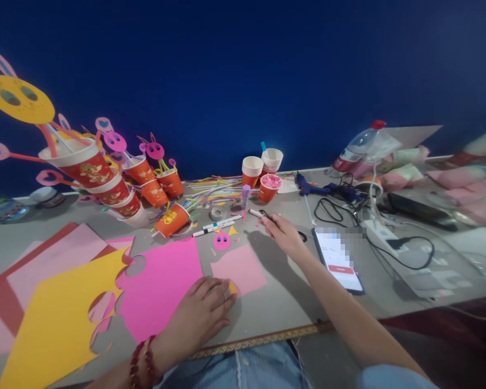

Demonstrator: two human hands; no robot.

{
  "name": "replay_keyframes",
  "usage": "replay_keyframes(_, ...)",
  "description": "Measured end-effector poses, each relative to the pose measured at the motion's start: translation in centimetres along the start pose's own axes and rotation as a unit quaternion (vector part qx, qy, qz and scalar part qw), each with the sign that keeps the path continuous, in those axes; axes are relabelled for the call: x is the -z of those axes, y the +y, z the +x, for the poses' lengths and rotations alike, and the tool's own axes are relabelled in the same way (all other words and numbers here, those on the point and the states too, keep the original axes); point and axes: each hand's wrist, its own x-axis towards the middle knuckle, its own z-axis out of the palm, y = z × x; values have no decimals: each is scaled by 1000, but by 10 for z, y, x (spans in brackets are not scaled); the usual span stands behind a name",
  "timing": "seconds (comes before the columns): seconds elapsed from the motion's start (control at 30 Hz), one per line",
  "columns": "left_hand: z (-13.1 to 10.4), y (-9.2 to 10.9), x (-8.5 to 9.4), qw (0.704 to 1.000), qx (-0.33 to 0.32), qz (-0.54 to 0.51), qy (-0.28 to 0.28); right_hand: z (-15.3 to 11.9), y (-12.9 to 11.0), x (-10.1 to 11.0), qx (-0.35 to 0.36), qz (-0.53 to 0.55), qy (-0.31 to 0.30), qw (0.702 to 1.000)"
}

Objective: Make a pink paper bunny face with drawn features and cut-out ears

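My left hand lies palm down with its fingers stretched over the edge of a bright pink sheet and a light pink paper piece. A small yellow scrap shows by its fingertips. My right hand reaches over the table, thumb and fingers closed around the end of a white marker with a red tip. Dark loops beside this hand look like scissor handles, partly hidden. Left of it lie two more markers and a pink paper face with two eyes.
Cup figures with paper faces stand at left, near a yellow cut sheet. Behind are straws, stacked cups, a glue stick and a tape roll. At right are a phone, glue gun, cables and bottle.
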Motion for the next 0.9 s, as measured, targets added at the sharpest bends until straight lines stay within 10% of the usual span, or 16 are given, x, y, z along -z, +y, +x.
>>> replay_keyframes(0.43,-1,0,1,1000,-3,-4,14,-2,0,2,22,-66,49,996)
replay_keyframes(0.7,0,0,4,1000,-2,-9,19,-3,-8,1,-88,187,-33,978)
replay_keyframes(0.9,0,-1,11,1000,-6,-27,9,-8,-9,-5,-120,178,-13,977)
